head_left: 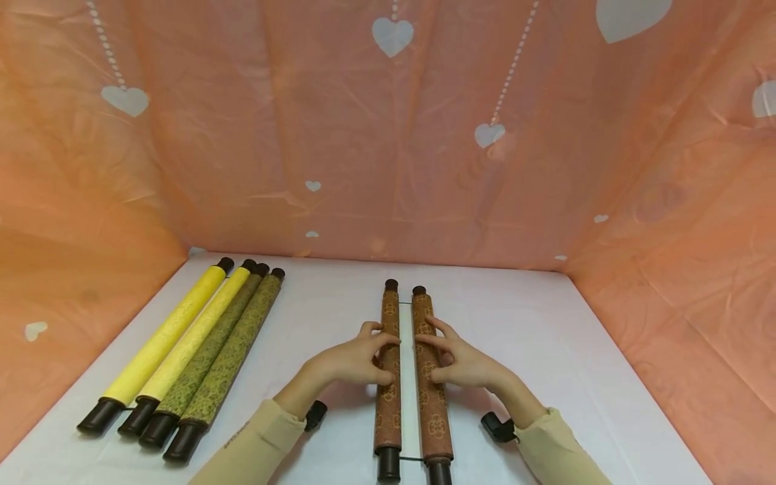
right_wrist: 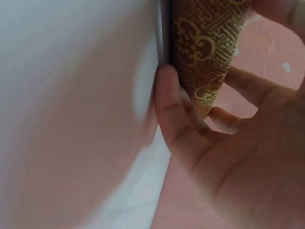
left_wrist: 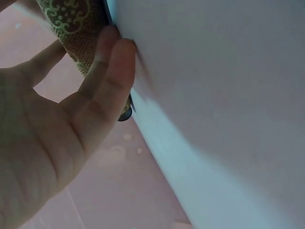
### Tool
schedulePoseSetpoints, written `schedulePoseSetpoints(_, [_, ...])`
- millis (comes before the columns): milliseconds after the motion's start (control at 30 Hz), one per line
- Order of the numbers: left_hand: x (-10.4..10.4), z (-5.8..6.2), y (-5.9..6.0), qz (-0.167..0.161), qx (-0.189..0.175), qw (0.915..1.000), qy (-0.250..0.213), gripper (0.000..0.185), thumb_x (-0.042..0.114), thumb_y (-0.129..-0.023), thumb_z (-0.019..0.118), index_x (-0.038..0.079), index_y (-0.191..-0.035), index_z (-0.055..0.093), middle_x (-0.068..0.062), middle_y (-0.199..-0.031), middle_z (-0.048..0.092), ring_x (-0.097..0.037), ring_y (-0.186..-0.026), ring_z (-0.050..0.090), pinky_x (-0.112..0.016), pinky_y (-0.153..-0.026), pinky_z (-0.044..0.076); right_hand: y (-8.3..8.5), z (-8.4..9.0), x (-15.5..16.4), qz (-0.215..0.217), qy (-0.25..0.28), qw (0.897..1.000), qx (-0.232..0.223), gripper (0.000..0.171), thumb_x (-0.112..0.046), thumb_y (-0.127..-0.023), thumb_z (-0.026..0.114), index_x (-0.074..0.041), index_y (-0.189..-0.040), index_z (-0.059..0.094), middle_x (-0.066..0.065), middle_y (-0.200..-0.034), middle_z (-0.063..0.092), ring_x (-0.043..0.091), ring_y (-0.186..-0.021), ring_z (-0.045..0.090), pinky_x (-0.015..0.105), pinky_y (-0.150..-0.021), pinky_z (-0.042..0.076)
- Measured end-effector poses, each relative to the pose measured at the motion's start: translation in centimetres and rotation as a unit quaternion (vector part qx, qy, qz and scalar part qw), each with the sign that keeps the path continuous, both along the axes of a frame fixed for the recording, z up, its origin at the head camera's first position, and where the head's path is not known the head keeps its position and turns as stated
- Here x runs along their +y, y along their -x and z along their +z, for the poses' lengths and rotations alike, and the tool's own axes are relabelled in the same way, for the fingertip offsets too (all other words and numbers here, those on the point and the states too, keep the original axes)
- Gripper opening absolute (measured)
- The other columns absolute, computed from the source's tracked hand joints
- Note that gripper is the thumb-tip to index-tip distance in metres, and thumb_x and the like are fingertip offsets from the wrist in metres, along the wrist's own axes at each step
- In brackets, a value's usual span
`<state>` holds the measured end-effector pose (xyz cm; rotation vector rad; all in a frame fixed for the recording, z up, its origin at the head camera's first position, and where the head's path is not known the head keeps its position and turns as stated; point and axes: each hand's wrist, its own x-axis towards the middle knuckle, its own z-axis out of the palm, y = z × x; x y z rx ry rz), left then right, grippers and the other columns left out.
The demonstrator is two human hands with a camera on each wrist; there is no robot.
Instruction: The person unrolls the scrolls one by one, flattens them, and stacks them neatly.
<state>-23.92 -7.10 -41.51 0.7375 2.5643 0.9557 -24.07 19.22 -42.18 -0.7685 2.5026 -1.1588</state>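
Observation:
A brown scroll with gold flower patterns lies near the middle of the table, its left roll (head_left: 388, 417) and right roll (head_left: 435, 421) a small gap apart. Between them shows a narrow white strip (head_left: 410, 411). My left hand (head_left: 351, 360) grips the left roll about halfway along, thumb and fingers around its sides. On the other roll, my right hand (head_left: 469, 364) holds in the same way. Both wrist views show fingertips low at the patterned roll (right_wrist: 198, 43), right by the white surface. Dark knobs cap the ends.
Left of the hands lie a yellow scroll (head_left: 172, 330) and an olive-green scroll (head_left: 233, 353), side by side and slanted, with dark end knobs. The white table (head_left: 515, 316) is walled by orange cloth (head_left: 339, 135) printed with pale hearts at the back and sides.

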Motion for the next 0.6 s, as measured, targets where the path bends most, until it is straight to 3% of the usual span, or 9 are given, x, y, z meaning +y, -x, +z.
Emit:
schedulePoseSetpoints(167, [-0.3,0.2,0.1,0.017,0.004,0.9998,0.004,0.067,0.034,-0.083,0.086,0.014,-0.139,0.056,-0.026,-0.149,0.035,-0.032,-0.112,0.059,-0.055,-0.097,0.051,0.1,0.1,0.3,-0.017,-0.027,0.999,0.037,0.071,-0.027,-0.083,0.087,-0.003,-0.143,0.055,0.025,-0.168,0.016,0.054,-0.147,0.028,0.068,-0.112,0.033])
schedulePoseSetpoints(300, [-0.5,0.2,0.1,0.023,0.003,0.9997,0.004,0.063,0.035,-0.082,0.088,0.016,-0.133,0.056,-0.025,-0.144,0.037,-0.032,-0.112,0.058,-0.055,-0.097,0.050,0.2,0.3,0.5,-0.029,-0.034,0.998,0.051,0.070,-0.030,-0.082,0.089,-0.005,-0.138,0.056,0.030,-0.164,0.021,0.052,-0.138,0.041,0.066,-0.108,0.039])
schedulePoseSetpoints(433, [-0.8,0.2,0.3,0.012,-0.003,0.9999,0.003,0.066,0.032,-0.083,0.086,0.013,-0.138,0.057,-0.030,-0.155,0.028,-0.038,-0.122,0.056,-0.056,-0.101,0.048,0.2,0.6,0.9,-0.033,-0.044,0.998,0.036,0.077,-0.029,-0.083,0.087,-0.006,-0.147,0.052,0.030,-0.163,0.021,0.042,-0.123,0.053,0.061,-0.101,0.045])
schedulePoseSetpoints(600, [-1.3,0.2,0.6,-0.008,-0.003,0.9997,0.021,0.074,0.033,-0.083,0.083,0.014,-0.149,0.056,-0.030,-0.165,0.014,-0.045,-0.136,0.047,-0.060,-0.106,0.044,0.2,0.8,1.7,-0.027,-0.058,0.998,0.006,0.076,-0.028,-0.088,0.082,-0.010,-0.154,0.050,0.027,-0.165,0.016,0.039,-0.121,0.055,0.061,-0.100,0.045])
